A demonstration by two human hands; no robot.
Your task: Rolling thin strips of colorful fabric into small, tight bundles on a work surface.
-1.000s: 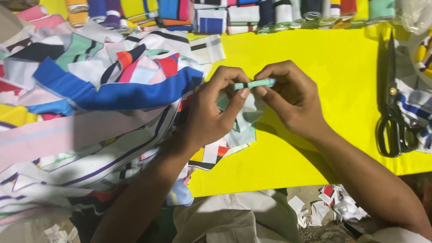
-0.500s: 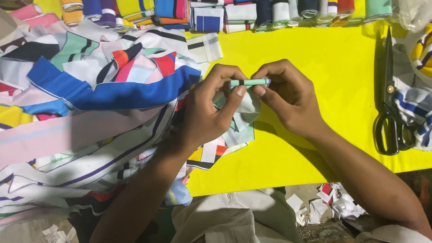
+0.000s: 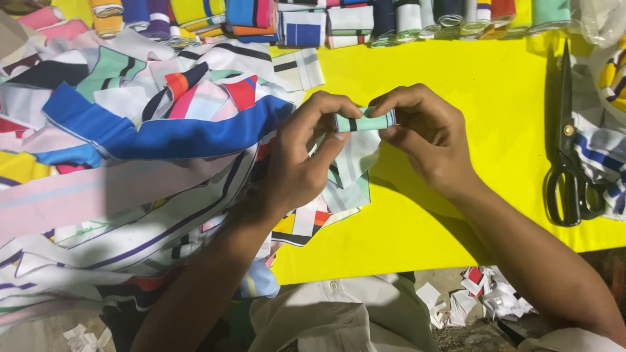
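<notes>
My left hand (image 3: 301,156) and my right hand (image 3: 427,133) pinch the two ends of a small mint-green fabric roll (image 3: 365,121) with dark stripes, held level above the yellow sheet (image 3: 456,85). The loose tail of the same strip (image 3: 352,171) hangs down between my hands. Just left of my left hand lies a big heap of coloured fabric strips (image 3: 130,150), with a blue band on top.
A row of rolled fabric bundles (image 3: 326,16) lines the far edge of the yellow sheet. Black scissors (image 3: 568,156) lie at the right, beside striped cloth (image 3: 603,140). Paper scraps (image 3: 482,296) lie on the floor near my lap.
The roll has been turned a little between my fingers and looks slightly thicker. Both hands stay in the same spot.
</notes>
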